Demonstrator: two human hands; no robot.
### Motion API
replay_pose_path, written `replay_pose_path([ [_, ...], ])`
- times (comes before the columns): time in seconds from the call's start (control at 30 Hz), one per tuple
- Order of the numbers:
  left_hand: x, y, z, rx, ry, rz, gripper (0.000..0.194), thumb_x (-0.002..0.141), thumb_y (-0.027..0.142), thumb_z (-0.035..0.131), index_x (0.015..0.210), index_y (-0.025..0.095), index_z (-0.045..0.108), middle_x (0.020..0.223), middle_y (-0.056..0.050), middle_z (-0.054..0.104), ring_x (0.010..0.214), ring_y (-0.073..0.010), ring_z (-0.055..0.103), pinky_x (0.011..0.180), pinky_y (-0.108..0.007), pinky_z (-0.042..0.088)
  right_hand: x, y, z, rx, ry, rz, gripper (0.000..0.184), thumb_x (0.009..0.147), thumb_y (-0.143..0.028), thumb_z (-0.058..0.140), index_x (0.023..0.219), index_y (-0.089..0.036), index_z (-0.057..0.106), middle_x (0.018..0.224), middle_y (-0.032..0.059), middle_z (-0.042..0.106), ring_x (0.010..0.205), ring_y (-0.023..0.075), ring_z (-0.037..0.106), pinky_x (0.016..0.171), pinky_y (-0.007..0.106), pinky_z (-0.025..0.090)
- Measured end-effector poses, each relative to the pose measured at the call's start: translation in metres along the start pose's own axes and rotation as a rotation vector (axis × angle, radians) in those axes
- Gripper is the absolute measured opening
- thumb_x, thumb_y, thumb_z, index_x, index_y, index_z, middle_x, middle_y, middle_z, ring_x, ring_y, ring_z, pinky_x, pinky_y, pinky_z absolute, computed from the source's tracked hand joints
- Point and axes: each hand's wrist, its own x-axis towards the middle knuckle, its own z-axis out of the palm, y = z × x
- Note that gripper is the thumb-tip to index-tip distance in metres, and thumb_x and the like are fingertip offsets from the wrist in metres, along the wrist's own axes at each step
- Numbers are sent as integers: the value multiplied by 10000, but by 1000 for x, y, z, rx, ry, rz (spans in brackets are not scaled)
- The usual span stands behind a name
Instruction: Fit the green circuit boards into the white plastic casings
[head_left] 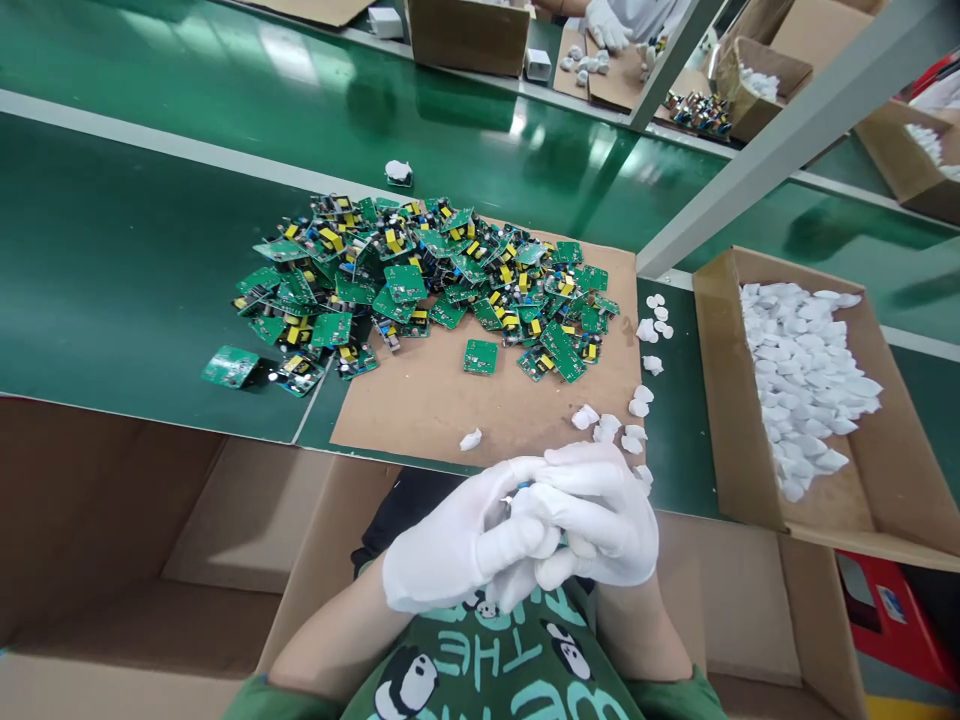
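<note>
My left hand point(469, 540) and my right hand point(604, 510), both in white gloves, meet in front of my shirt at the table's near edge. Their fingers are closed together around a small circuit board, mostly hidden; only bits of blue, green and white show between them. Beyond my hands, a pile of green circuit boards point(405, 283) with yellow and black parts covers the back of a cardboard sheet point(420, 410). One board point(480, 357) lies apart, flat on the sheet. A crumpled white piece point(470, 440) rests near the edge, and several white pieces point(607, 428) lie just past my right hand.
An open carton point(712, 400) of white pieces point(806, 370) stands at the right. A slanted grey post point(765, 140) rises behind it. Across the green belt point(465, 120), a co-worker's gloved hand point(607, 25) is near more cartons. Open cardboard boxes point(225, 540) stand below the table edge.
</note>
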Motion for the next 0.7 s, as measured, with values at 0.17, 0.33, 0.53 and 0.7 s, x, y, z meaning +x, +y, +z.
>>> replay_pose_path([
  [0.17, 1, -6, 1, -148, -114, 6, 420, 930, 490, 602, 1172, 147, 595, 827, -49, 655, 518, -88, 529, 484, -204, 417, -4, -5, 1, 32, 87, 8, 328, 1002, -471, 549, 1168, -199, 629, 981, 65, 673, 949, 224, 690, 769, 382, 626],
  [0.33, 0, -6, 4, -285, -237, 9, 507, 788, 552, 726, 1077, 165, 570, 823, -29, 603, 511, -83, 505, 452, -193, 383, -20, -12, 1, -12, 89, -19, 146, 954, -285, 645, 1079, -210, 652, 1138, 100, 643, 1074, 289, 666, 814, 449, 617],
  [0.53, -2, 20, 17, 147, 24, -95, 166, 802, 92, 583, 939, 179, 549, 699, 49, 531, 540, -74, 462, 528, -197, 384, -5, -8, -10, -42, -76, -26, 282, 1037, -406, 498, 1180, -189, 608, 999, 79, 628, 934, 211, 668, 760, 363, 608],
  [0.7, -1, 19, 15, 95, -86, -93, 119, 879, 267, 593, 926, 161, 616, 723, 2, 610, 540, -98, 514, 513, -215, 415, -14, -11, -14, -98, -113, -27, 426, 1015, -525, 489, 1220, -164, 588, 973, 81, 630, 925, 226, 674, 759, 357, 610],
])
